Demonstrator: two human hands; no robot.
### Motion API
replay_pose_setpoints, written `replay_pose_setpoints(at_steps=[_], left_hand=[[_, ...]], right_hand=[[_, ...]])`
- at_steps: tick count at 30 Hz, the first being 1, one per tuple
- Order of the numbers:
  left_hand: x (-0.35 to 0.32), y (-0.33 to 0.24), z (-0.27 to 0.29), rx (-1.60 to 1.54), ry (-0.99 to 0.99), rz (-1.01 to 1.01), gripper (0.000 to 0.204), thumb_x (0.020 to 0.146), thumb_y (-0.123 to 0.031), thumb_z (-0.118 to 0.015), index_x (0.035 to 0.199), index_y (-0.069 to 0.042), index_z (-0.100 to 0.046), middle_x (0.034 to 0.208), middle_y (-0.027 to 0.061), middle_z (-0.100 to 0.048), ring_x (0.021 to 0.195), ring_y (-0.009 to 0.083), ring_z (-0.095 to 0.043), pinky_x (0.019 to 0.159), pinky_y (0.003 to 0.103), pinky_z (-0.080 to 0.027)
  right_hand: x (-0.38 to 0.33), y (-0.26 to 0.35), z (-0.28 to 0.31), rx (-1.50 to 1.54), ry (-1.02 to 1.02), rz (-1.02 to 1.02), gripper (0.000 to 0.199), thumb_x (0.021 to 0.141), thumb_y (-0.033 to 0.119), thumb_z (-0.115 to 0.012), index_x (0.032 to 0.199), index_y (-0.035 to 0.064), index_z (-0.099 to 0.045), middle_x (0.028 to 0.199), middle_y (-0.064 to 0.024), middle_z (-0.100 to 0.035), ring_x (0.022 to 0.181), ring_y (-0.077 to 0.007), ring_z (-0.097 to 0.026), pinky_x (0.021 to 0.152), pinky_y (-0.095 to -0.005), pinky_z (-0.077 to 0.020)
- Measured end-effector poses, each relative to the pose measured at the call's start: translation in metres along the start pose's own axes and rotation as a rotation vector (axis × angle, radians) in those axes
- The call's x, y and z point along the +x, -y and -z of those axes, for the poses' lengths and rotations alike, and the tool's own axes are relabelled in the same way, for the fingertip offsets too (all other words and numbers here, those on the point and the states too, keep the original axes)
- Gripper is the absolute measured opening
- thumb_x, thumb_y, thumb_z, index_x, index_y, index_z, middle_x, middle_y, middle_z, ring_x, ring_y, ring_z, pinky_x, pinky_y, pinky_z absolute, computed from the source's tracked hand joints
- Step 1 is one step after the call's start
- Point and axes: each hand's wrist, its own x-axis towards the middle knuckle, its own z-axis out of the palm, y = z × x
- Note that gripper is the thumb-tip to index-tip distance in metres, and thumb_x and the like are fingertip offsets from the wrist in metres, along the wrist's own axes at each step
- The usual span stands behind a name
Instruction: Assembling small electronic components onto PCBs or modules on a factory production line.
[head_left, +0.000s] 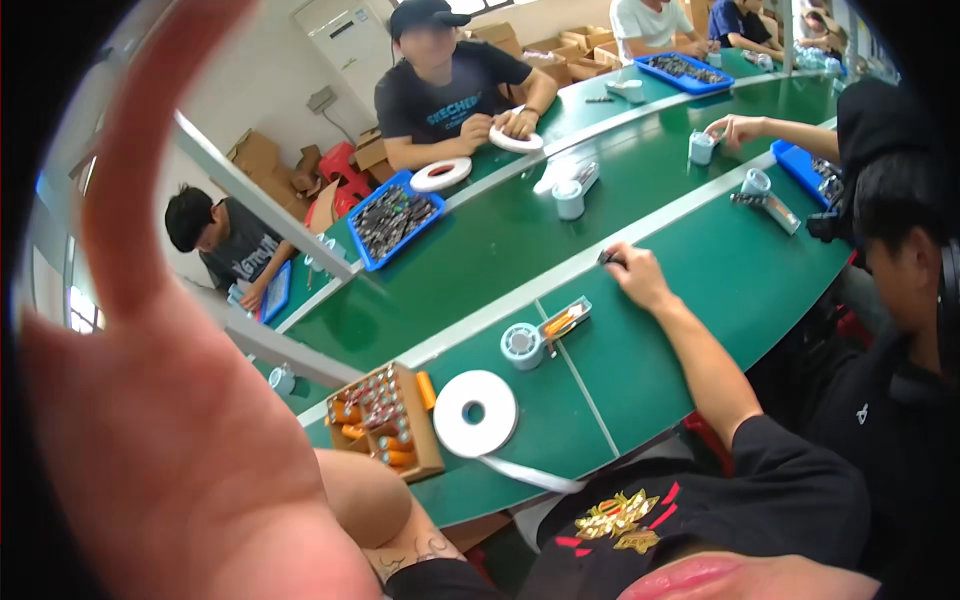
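Observation:
Very close up, my left hand (190,430) is raised at the left, palm showing. One finger is stretched upward; the others cannot be seen. My right hand (640,277) reaches across the green table, its fingers closed on a small black part (608,258) by the grey rail. Nearer to me lies a light-blue handheld fan (522,345), its clear handle part showing an orange battery and wires. Left of it are a roll of white tape (452,420) with a loose tail and a cardboard box (428,440) of orange battery cells.
Beyond the rail (480,325) runs a green conveyor belt (450,270) with more fans (568,200). Blue trays (375,262) of dark parts stand across it. A co-worker (455,100) sits opposite, another person (900,260) close on my right. A slanted metal post (265,190) rises at left.

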Motion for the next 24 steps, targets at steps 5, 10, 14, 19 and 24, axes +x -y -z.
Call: replay_pose_setpoints(at_steps=[5, 10, 14, 19, 24], left_hand=[[0.021, 0.02, -0.015, -0.114, 0.039, -0.076, 0.07, 0.082, -0.031, -0.076, 0.138, 0.003, -0.052, 0.141, 0.0231, -0.053, 0.131, 0.0369, -0.051, 0.093, 0.044, -0.052], [0.078, 0.024, 0.006, -0.05, 0.022, -0.141, 0.068, 0.083, -0.03, -0.075, 0.139, 0.001, -0.052, 0.14, 0.0228, -0.054, 0.131, 0.0372, -0.051, 0.094, 0.044, -0.051], [0.16, 0.003, 0.044, -0.058, -0.062, -0.323, 0.065, 0.084, -0.029, -0.074, 0.139, -0.001, -0.053, 0.139, 0.0227, -0.054, 0.13, 0.0375, -0.051, 0.094, 0.045, -0.051], [0.163, -0.051, 0.028, -0.022, -0.117, -0.446, 0.063, 0.085, -0.028, -0.073, 0.139, -0.002, -0.053, 0.138, 0.0224, -0.055, 0.129, 0.0378, -0.051, 0.095, 0.046, -0.05], [0.136, -0.026, 0.039, 0.037, -0.071, -0.343, 0.06, 0.086, -0.027, -0.071, 0.139, -0.004, -0.054, 0.137, 0.0222, -0.055, 0.129, 0.0381, -0.051, 0.096, 0.047, -0.05]], right_hand=[[0.004, -0.02, 0.022, 0.024, -0.043, -0.071, 0.021, 0.087, 0.012, -0.07, 0.106, 0.0026, -0.067, 0.091, -0.0186, -0.073, 0.084, -0.033, -0.072, 0.078, -0.0405, -0.0558], [-0.018, -0.029, -0.014, -0.135, -0.046, 0.111, 0.016, 0.09, 0.016, -0.065, 0.102, 0.0049, -0.065, 0.099, -0.0183, -0.07, 0.093, -0.0387, -0.065, 0.082, -0.0462, -0.0518], [-0.036, -0.005, 0.01, -0.016, -0.039, 0.012, 0.013, 0.086, 0.014, -0.068, 0.095, 0.0042, -0.069, 0.084, -0.0166, -0.072, 0.078, -0.0367, -0.07, 0.075, -0.045, -0.056], [-0.03, -0.011, -0.011, -0.01, -0.075, -0.018, 0.026, 0.079, 0.015, -0.075, 0.101, 0.001, -0.069, 0.086, -0.0196, -0.074, 0.079, -0.0313, -0.073, 0.076, -0.0413, -0.0571], [-0.008, -0.014, -0.008, 0.003, 0.011, -0.009, 0.045, 0.077, 0.025, -0.081, 0.113, 0.002, -0.067, 0.09, -0.0171, -0.073, 0.085, -0.0304, -0.073, 0.079, -0.0417, -0.0563]])
